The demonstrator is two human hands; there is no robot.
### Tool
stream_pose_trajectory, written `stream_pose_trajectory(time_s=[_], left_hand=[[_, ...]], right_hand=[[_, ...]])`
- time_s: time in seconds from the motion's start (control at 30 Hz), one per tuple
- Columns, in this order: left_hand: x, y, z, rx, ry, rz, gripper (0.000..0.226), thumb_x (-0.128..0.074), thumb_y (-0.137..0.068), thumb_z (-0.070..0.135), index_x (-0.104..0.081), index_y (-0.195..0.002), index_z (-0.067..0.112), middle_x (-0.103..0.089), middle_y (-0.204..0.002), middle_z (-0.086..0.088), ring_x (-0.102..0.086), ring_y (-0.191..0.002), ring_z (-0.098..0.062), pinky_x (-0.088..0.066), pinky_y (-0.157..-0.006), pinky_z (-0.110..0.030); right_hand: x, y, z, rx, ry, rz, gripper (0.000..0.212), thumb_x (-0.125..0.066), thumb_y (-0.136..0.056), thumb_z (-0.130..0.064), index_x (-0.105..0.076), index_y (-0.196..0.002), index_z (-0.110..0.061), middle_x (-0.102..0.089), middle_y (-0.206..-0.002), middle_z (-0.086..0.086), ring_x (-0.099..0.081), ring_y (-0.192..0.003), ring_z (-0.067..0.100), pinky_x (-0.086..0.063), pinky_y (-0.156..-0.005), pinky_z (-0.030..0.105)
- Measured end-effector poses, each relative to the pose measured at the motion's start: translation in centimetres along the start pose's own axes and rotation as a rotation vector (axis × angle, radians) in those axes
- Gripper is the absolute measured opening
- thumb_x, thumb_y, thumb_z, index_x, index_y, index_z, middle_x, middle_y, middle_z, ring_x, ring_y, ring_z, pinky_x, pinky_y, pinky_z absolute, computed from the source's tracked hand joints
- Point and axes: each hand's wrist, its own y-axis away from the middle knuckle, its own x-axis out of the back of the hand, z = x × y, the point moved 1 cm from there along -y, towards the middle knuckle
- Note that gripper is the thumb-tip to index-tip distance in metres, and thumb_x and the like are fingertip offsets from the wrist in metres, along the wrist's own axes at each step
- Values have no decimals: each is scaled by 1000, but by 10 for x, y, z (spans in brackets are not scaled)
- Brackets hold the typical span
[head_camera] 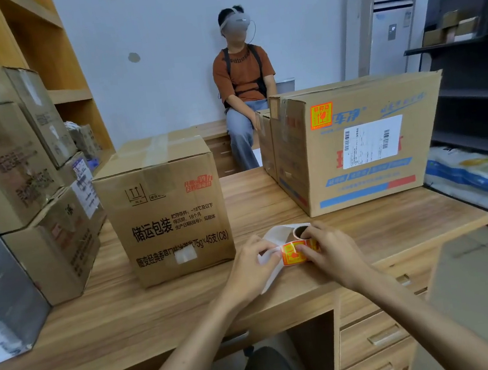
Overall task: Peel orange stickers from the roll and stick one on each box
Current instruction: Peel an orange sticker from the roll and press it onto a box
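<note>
- Sticker roll (pixel 300 241), just right of the printed box (pixel 166 212): your left hand (pixel 252 271) and right hand (pixel 332 254) both pinch it, peeling.
- Large box (pixel 366 163) farther right wears an orange sticker (pixel 322 116); printed box doesn't yet.

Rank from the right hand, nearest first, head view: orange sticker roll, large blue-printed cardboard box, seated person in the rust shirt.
1. Orange sticker roll, in the right hand.
2. Large blue-printed cardboard box, behind, on the desk.
3. Seated person in the rust shirt, far back, centre.
</note>
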Motion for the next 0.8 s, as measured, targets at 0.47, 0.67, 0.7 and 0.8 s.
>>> stream_pose_trajectory(time_s=[0.47, 0.67, 0.7, 0.8], left_hand=[[-2, 9, 0, -48, 152, -67, 21, -56, -103, 16, -75, -100, 11, -64, -101, 5, -60, -100, -9, -46, -91, -25], [-5, 8, -4, -138, 88, -43, 22, -52, -101, 21, -73, -101, 12, -63, -102, 9, -60, -104, -15, -48, -95, -41], [-6, 9, -5, -157, 69, -34, 23, -52, -100, 23, -72, -101, 12, -63, -102, 10, -61, -104, -16, -48, -94, -43], [-7, 9, -5, -206, 15, -8, 27, -51, -99, 29, -73, -101, 13, -64, -101, 12, -60, -102, -14, -49, -91, -44]], right_hand=[[-19, 17, -28, 136, 201, 175, 36, -46, -95, -52, -58, -88, -20, -53, -92, -4, -57, -57, 14, -25, -42, 21], [-22, 16, -26, 87, 213, 156, 38, -46, -94, -54, -61, -89, -19, -55, -94, -4, -62, -64, 18, -38, -44, 31], [-22, 16, -26, 79, 218, 159, 37, -47, -94, -53, -62, -90, -20, -56, -94, -4, -63, -65, 18, -40, -45, 33], [-22, 18, -27, 81, 241, 171, 30, -54, -94, -48, -64, -88, -20, -57, -94, -6, -63, -65, 18, -40, -45, 32]])
